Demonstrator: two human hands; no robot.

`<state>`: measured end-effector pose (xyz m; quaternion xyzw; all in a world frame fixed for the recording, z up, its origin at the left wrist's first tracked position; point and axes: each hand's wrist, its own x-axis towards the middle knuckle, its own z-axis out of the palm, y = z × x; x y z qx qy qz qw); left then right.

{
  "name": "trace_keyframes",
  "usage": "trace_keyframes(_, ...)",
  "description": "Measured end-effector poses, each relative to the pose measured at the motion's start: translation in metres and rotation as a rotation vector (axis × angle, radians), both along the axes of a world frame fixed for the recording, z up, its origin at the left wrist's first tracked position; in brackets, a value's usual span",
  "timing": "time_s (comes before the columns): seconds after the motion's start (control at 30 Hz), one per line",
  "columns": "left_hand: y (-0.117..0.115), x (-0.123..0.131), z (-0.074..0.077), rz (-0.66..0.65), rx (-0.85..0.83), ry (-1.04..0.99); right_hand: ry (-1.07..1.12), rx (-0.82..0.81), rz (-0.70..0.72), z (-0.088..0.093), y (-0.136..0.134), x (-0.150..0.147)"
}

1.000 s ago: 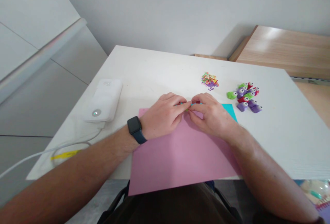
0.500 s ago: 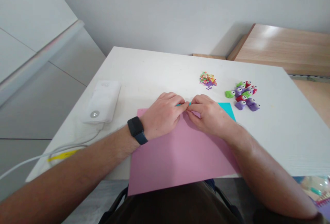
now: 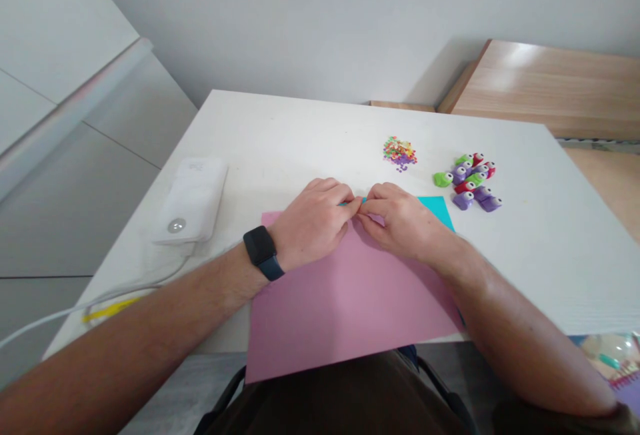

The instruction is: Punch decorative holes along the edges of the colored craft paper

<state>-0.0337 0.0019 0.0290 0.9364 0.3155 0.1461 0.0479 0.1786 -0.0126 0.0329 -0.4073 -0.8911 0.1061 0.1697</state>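
My left hand (image 3: 315, 225) and my right hand (image 3: 400, 221) meet fingertip to fingertip at the far edge of a pink paper sheet (image 3: 345, 301). Both hands are closed in a pinch. A sliver of teal shows between the fingertips, and what they grip is hidden. A teal sheet (image 3: 437, 209) lies under the pink one, its corner showing to the right of my right hand. The pink sheet hangs over the near edge of the white table (image 3: 300, 135). A dark watch (image 3: 260, 251) sits on my left wrist.
A cluster of small green, purple and red paper punches (image 3: 470, 181) lies to the right, with a pile of coloured confetti (image 3: 400, 153) beside it. A white device (image 3: 193, 198) with a cable (image 3: 100, 298) lies at the left. A wooden surface (image 3: 550, 88) stands behind right.
A small red and green item seen between my fingertips a second ago is now covered by them. The hands stay together at the sheet's edge; the view has shifted slightly.
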Motion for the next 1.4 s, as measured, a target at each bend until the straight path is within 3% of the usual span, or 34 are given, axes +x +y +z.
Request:
trace_keyframes(0.4, 0.002, -0.013, -0.014, 0.037, -0.152, -0.283, 0.107, 0.006, -0.038, 0.006, -0.002, 0.0)
trace_keyframes(0.87, -0.001, -0.017, -0.016, 0.185, -0.133, -0.134, 0.141, 0.033, -0.084, -0.009, 0.002, -0.002)
trace_keyframes(1.4, -0.002, -0.016, -0.018, 0.191, -0.151, -0.113, 0.068, -0.045, -0.089, -0.011, 0.003, -0.002)
